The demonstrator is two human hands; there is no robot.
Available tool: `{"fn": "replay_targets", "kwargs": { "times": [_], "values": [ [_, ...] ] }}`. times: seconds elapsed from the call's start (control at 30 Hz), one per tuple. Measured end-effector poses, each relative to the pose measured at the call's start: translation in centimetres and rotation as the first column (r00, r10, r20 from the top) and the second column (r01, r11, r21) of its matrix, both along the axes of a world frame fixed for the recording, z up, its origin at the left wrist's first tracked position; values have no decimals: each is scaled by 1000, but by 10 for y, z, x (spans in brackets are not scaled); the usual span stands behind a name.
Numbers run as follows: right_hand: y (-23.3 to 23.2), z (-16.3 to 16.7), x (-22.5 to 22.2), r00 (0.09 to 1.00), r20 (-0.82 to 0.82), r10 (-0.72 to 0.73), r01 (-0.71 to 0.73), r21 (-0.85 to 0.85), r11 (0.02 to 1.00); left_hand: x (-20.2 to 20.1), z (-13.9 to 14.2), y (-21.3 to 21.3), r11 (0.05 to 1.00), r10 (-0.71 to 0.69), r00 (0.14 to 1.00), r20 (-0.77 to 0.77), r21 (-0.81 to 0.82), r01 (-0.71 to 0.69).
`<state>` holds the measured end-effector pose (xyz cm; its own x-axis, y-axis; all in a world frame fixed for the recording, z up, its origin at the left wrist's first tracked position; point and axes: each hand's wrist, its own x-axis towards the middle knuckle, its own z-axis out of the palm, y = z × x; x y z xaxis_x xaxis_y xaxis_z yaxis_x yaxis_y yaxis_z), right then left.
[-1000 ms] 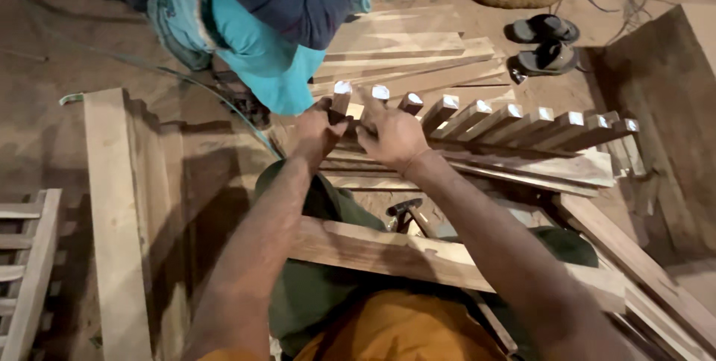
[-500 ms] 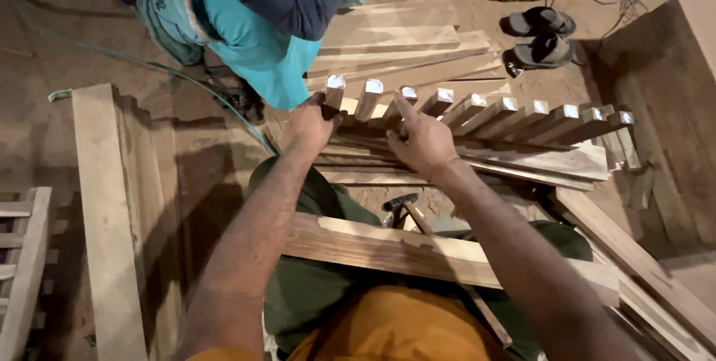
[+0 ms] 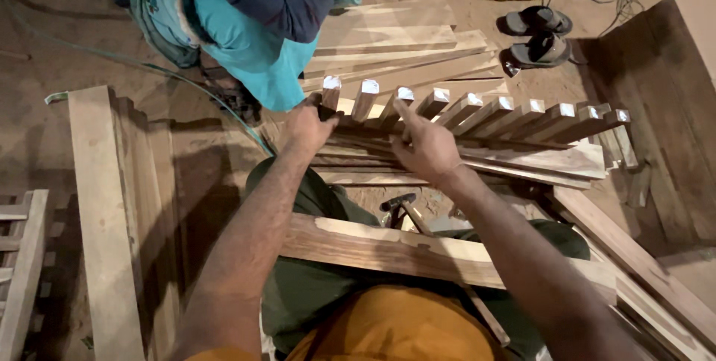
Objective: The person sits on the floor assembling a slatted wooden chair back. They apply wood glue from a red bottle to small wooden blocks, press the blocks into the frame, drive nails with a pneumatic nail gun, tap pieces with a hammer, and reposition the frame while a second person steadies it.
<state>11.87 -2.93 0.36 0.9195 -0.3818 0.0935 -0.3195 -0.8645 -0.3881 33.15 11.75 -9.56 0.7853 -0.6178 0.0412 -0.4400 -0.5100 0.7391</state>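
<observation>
Sandy workshop floor [image 3: 45, 55], strewn with planks; a row of upright pale square-cut wooden slats [image 3: 477, 111] runs from 12 toward 2 o'clock, seated in a long brown wooden rail [image 3: 522, 161]. Left hand [image 3: 306, 126] clenched around the leftmost slat [image 3: 330, 96]; right hand [image 3: 426, 148] released, index finger touching the 3rd slat [image 3: 395, 107]. Step looks like seating and truing slats; next move likely calls for steadying each slat in line. Black-headed hammer [image 3: 395, 208] lies at 6 o'clock; another person's teal sleeve [image 3: 246, 55] at 11; 2 dark sandals [image 3: 537, 36] at 1.
</observation>
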Motion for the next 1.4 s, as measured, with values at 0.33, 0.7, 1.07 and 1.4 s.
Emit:
{"fn": "replay_targets", "kwargs": {
  "times": [0.33, 0.7, 1.07, 1.4],
  "values": [
    [-23, 18, 23, 936, -269, -225, 171, -209, 963, -5, 10, -2, 1000, 0, 1000, -26, -7, 0],
    [-5, 5, 28, 952, -199, -230, 214, -101, 972, -2, 2, -3, 999, -1, 1000, -20, -37, 0],
    [-26, 20, -15, 940, -162, -300, 309, 32, 950, -2, 1, -1, 995, -40, 999, 9, -87, 41],
    [-44, -3, -33, 970, -58, -237, 236, -21, 971, -6, -6, -10, 998, -12, 999, -38, -60, 10]
  ]
}}
